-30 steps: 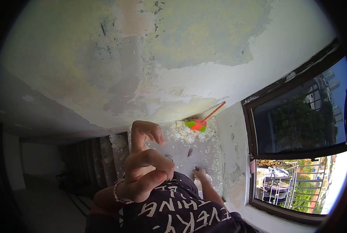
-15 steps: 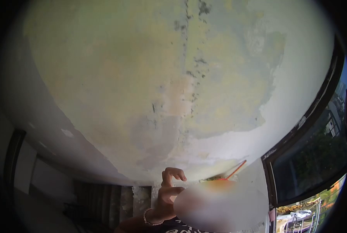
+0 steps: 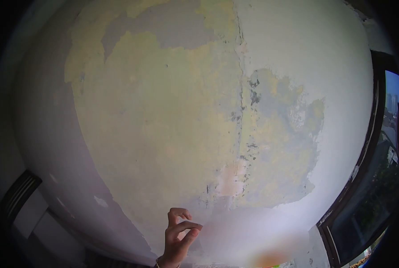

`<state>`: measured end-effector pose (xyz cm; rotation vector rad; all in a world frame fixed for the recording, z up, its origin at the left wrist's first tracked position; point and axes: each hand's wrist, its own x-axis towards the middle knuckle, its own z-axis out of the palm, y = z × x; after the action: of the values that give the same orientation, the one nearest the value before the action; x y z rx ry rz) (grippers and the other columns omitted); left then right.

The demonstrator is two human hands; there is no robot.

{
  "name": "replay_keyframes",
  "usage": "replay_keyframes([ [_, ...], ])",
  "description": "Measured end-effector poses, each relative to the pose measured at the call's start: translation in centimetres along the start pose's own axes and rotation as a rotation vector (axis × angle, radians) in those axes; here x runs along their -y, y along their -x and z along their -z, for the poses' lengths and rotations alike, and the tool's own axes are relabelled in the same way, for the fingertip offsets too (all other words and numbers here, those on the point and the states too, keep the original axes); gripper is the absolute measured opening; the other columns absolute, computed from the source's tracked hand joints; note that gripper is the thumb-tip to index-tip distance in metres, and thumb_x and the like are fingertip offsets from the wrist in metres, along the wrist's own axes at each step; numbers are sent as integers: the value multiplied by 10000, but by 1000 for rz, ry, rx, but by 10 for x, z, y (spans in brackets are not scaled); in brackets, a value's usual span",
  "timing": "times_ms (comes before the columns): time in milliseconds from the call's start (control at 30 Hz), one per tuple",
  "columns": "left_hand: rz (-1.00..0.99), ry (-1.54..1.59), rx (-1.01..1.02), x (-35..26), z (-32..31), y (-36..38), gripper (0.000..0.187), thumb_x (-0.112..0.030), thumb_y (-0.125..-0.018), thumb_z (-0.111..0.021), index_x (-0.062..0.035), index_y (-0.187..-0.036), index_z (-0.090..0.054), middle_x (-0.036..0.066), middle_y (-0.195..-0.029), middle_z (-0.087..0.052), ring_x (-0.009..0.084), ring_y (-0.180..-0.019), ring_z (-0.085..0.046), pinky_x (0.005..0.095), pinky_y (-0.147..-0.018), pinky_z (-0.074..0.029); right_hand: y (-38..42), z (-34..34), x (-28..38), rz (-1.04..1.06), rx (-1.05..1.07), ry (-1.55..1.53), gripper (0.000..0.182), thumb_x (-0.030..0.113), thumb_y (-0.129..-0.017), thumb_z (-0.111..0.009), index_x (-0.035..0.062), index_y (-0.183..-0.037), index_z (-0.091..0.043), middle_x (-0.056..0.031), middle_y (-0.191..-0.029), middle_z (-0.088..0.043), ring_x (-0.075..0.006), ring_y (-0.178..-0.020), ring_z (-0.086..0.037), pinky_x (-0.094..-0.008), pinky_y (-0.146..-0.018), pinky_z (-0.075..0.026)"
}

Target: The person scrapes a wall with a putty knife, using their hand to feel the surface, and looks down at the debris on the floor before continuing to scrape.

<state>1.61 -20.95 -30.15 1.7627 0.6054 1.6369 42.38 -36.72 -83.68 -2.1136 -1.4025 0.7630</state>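
Note:
My left hand (image 3: pixel 177 239) rises from the bottom edge, a bracelet at its wrist. Its fingers are bent, and thumb and forefinger come together in a pinch pointing right. A pale blurred patch begins at the fingertips, so anything they hold cannot be made out. Behind the hand spreads a large wall (image 3: pixel 155 134) with worn yellow-green and grey areas. A dark crack (image 3: pixel 241 98) runs down it, with a pinkish patch (image 3: pixel 230 178) near its lower end. An orange-brown smear (image 3: pixel 271 258) shows within the blur at the bottom. My right hand is not visible.
A dark-framed window (image 3: pixel 364 214) stands at the right, trees and buildings outside it. At the lower left is a dark slatted fixture (image 3: pixel 21 196). White wall surface (image 3: pixel 293 35) lies right of the crack.
The view has tilted upward, so the wall has slid down in the picture. My left hand sits lower and slightly further left. The orange stick and dark shirt have left the view.

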Motion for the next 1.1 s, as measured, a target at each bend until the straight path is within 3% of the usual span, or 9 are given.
replay_keyframes([
  [267,-147,-158,74,-4,62,-60,192,-260,-881,-613,-127,-887,-750,18,-970,-424,164,-961,-402,338,-914,-332,-34,141,310,401,-68,92,256,253,-725,-787,105,-927,-735,-143,-892,-621,-310,-887,-590,-425,-799,-476],
  [300,-157,-201,62,-5,67,-67,193,-261,-882,-610,-128,-891,-749,17,-966,-425,166,-954,-398,340,-915,-328,-32,158,337,713,-179,220,299,309,-829,-726,100,-1041,-697,-101,-900,-653,-267,-723,-674,-326,-621,-552],
  [400,-202,-296,46,-9,81,-82,217,-279,-887,-588,-130,-915,-743,16,-966,-440,176,-936,-388,350,-924,-305,6,207,440,709,-214,214,263,268,-798,-754,142,-1028,-731,-70,-1002,-648,-247,-825,-669,-297,-705,-550],
  [567,-309,-392,55,-24,99,-99,236,-298,-883,-575,-131,-921,-739,23,-979,-459,191,-942,-389,355,-929,-290,31,256,512,967,-317,-33,325,206,-771,-776,70,-1059,-706,-124,-849,-678,-266,-855,-671,-342,-735,-552],
  [600,-330,-418,60,-27,102,-102,230,-294,-881,-578,-133,-926,-737,24,-981,-461,193,-945,-390,357,-929,-286,42,267,531,1025,-407,-68,339,64,-725,-800,87,-1054,-721,-76,-838,-656,-206,-802,-659,-282,-664,-548],
  [733,-408,-546,94,-46,111,-118,244,-289,-868,-583,-98,-936,-719,34,-991,-464,194,-956,-398,357,-932,-291,42,303,560,1079,-751,-182,236,1,-681,-814,40,-887,-704,-105,-917,-639,-191,-766,-638,-278,-672,-519],
  [867,-481,-665,145,-59,118,-143,196,-264,-876,-603,-148,-995,-706,22,-1024,-486,203,-976,-401,378,-922,-231,28,332,596,1248,-1016,-421,319,-90,-663,-759,40,-742,-479,-100,-864,-564,-176,-772,-587,-290,-645,-478],
  [967,-512,-776,174,-68,113,-162,187,-247,-877,-614,-149,-1021,-682,22,-1055,-487,204,-1010,-406,380,-915,-227,36,358,638,1347,-1359,142,261,-79,-718,-698,32,-849,-501,-140,-1037,-504,-246,-795,-579,-294,-613,-484],
  [1100,-551,-853,222,-64,100,-185,218,-205,-860,-630,-138,-1067,-642,32,-1085,-459,205,-1041,-402,384,-931,-231,23,380,675,1090,-1204,473,530,-29,-803,-605,113,-1292,-457,-136,-1202,-498,-265,-784,-630,-365,-624,-531],
])
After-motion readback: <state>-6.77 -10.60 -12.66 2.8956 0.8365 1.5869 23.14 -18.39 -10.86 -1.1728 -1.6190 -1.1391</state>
